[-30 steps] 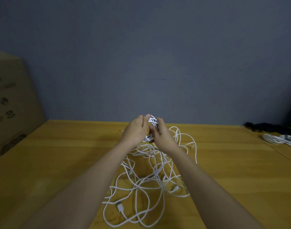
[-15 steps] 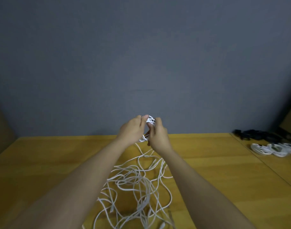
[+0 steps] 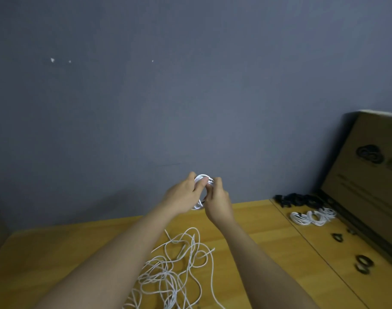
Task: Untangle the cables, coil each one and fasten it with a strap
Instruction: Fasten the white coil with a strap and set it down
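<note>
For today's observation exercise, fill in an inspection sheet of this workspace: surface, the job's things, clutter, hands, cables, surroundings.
Surface: wooden table, a seam running down its right side.
Job's things: small white coil held up between both hands; black straps heaped at the far right.
Clutter: a few dark loops lying loose near the right edge.
Hands: left hand and right hand both grip the coil above the table.
Cables: loose white tangle on the table; finished white coils beside the straps.
Surroundings: grey wall; cardboard box at right.
</note>
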Motion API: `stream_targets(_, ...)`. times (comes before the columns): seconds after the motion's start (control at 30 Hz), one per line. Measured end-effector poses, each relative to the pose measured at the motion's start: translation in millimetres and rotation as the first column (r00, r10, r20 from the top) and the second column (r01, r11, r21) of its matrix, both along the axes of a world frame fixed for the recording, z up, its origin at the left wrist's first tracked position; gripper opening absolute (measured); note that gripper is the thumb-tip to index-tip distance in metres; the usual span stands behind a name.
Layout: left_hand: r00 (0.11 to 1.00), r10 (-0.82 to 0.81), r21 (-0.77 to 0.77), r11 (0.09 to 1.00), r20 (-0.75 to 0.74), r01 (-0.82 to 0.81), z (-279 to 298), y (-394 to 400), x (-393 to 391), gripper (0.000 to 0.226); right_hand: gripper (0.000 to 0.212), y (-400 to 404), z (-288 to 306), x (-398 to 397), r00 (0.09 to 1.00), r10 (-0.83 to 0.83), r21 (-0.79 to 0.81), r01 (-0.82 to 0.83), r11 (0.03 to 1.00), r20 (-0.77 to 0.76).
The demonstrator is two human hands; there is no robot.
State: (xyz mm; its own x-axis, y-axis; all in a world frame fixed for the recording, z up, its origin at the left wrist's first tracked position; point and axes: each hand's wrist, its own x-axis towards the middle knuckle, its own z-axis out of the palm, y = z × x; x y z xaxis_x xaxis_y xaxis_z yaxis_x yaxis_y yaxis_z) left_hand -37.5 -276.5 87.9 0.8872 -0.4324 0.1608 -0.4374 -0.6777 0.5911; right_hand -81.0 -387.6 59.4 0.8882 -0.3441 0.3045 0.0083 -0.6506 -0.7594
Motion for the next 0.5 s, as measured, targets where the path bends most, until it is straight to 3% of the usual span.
stream_targets(0.27,0.976,-0.206,0.064,0.977,0.074,0.201,59,-48,-39,0.033,0.008,-52,51,-45,0.995,-0.097,-0.038,0.097,0.995,0.004)
stream_targets(0.5,0.943,-0.319,0.02,0.948,0.094,0.319,65,-108,-49,0.035,0.01,-120,47,-80,0.975,-0.221,-0.035,0.221,0.975,-0.004)
